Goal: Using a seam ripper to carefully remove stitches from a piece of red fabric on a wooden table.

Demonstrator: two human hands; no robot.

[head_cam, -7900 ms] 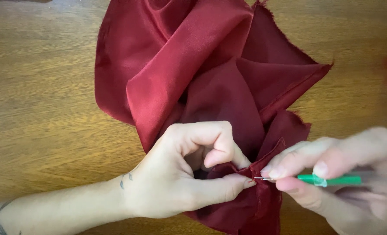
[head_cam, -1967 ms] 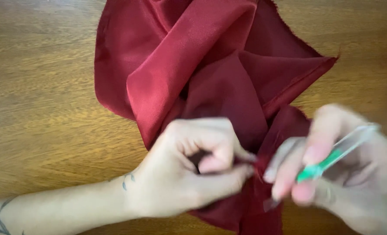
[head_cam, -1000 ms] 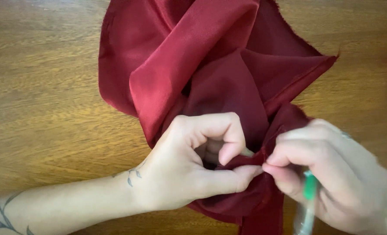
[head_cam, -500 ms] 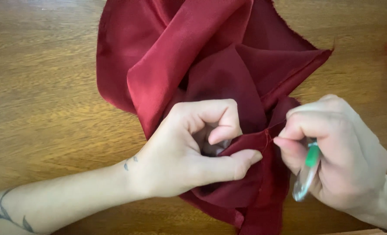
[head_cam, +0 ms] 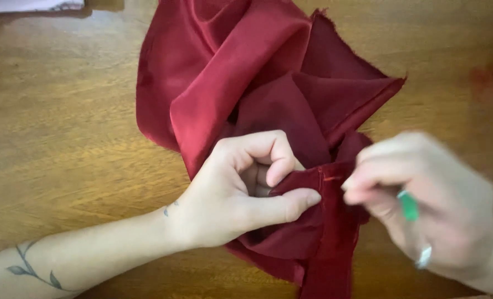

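Nearest the camera, the right hand (head_cam: 423, 207) is blurred, its fingers curled together around a slim green-handled tool (head_cam: 408, 206) that runs roughly up and down the view, its lower end pointing back toward the person, its tip hidden. Just beside it, the left hand (head_cam: 241, 191) pinches a folded edge of the dark red fabric (head_cam: 257, 83) between thumb and bent forefinger. Beyond the hands the fabric lies bunched on the wooden table (head_cam: 63, 111), frayed edges pointing up and right
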